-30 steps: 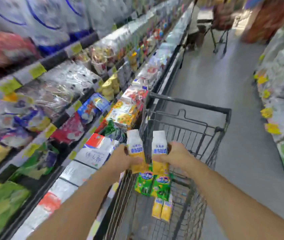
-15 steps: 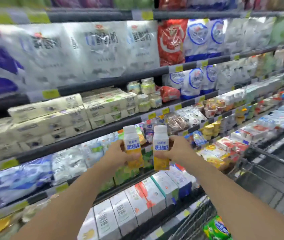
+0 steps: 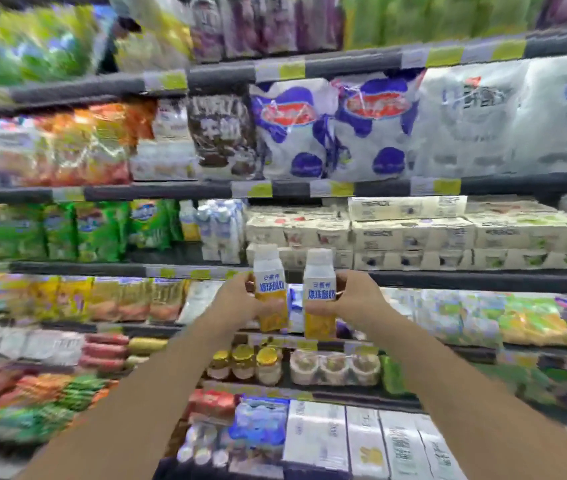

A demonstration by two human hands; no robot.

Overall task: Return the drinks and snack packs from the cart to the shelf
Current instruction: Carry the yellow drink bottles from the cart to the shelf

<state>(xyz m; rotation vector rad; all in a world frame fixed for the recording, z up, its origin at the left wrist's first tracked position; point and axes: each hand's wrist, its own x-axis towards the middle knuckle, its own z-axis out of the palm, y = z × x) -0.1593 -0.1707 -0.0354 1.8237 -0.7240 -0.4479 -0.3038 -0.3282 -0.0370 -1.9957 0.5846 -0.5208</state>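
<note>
Left hand [image 3: 237,303] gripping left bottle [image 3: 270,289]; right hand [image 3: 351,301] gripping right bottle [image 3: 319,294], at frame centre; risk: blurred, crowded shelf [image 3: 448,277] causing wrong slot or knocked neighbours.

The left bottle [image 3: 269,288] and the right bottle [image 3: 320,294] are both white on top with blue letters and yellow-orange below. At twelve o'clock two bags [image 3: 335,131] are white with dark blue spots and a red-orange label. At nine o'clock the green packs [image 3: 77,230] carry blue marks. The shelf rails [image 3: 482,280] are dark grey, with yellow-green price tags [image 3: 292,69]. At six o'clock the jars [image 3: 244,363] have yellow lids.
</note>
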